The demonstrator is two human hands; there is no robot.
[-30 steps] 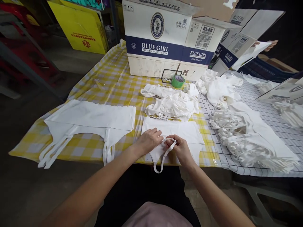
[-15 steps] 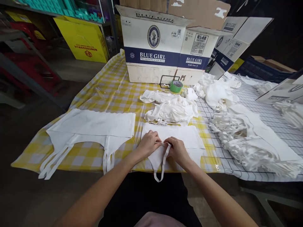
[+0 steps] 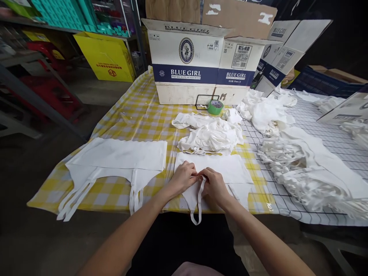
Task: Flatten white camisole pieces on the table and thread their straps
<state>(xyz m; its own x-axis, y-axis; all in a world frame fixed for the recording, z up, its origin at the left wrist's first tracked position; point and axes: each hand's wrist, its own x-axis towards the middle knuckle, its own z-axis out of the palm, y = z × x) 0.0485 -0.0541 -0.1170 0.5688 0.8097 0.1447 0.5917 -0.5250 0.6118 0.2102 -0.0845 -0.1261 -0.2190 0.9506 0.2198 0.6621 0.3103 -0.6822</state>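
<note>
Both my hands meet over white garment (image 3: 214,163), flat at table's (image 3: 114,197) near edge: right hand (image 3: 215,186) pinches strap (image 3: 199,201); left hand (image 3: 181,178) fingertips bunched alongside, cannot tell on what. Loose pinch could drop strap; hard tug could skew garment; hanging loop might twist.

A: Colours on your feed?
B: I read plain white on the near garment (image 3: 221,165), the looped strap (image 3: 199,199) and the left-hand garment (image 3: 120,155). Crumpled pile (image 3: 212,134): white too.
A: Table covers?
B: Two. Yellow-and-white check on one cloth (image 3: 138,119); thin dark grid on white on the other cloth (image 3: 327,126).
A: Box?
B: I see a white carton (image 3: 189,92), navy band (image 3: 209,78), white lettering (image 3: 186,72), brown inner flaps (image 3: 235,19) with white scuffs. Tape roll (image 3: 215,109): green.
A: Background?
B: Yellow carton (image 3: 100,50) with red print (image 3: 111,72), teal pieces (image 3: 66,13), red stool (image 3: 44,48). Trousers (image 3: 184,237) black, top (image 3: 195,270) dusty pink.
</note>
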